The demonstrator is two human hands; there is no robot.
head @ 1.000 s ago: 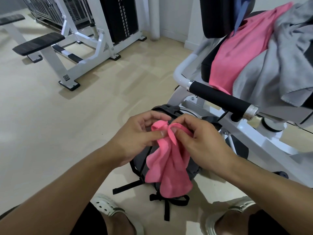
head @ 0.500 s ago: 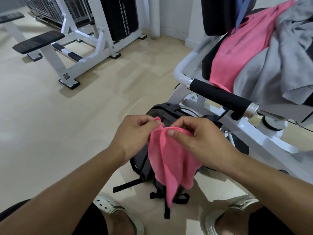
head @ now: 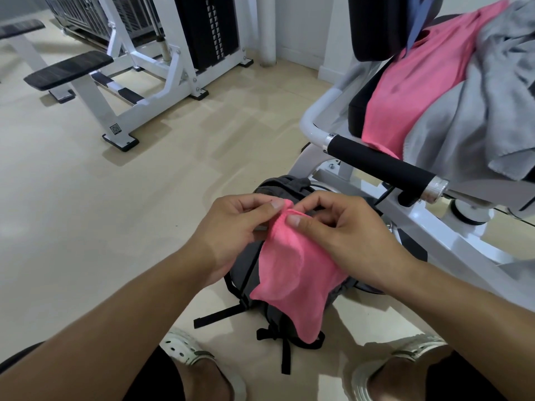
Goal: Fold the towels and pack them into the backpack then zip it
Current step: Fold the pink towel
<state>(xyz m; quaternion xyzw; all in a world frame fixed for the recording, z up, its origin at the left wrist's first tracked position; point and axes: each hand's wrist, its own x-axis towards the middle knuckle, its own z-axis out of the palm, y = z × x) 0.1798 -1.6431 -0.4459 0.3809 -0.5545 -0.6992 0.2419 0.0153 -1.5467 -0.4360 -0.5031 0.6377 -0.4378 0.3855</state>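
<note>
Head view showed me both hands working 1 small pink towel [head: 292,273]: my left hand [head: 231,227] pinched its top edge between thumb and forefinger, and my right hand [head: 338,227] pinched the same edge just beside that, thumb pressed flat on the cloth. Below the 2 pinches the towel hung loose and bunched, its lowest point dangling over the dark backpack [head: 246,273], which lay on the floor directly under the grip, straps trailing toward my feet. Whether the bag's zip was open I could not tell, since the cloth hid it. Up and to the right of the grip, a larger pink towel [head: 411,91] and a grey towel [head: 474,117] lay draped over a gym machine seat [head: 357,120], not yet folded. I judged the step to be finding corners, so the sound way was to slide the 2 pinches apart along the edge until it drew taut, then let the cloth hang flat before doubling it.
</note>
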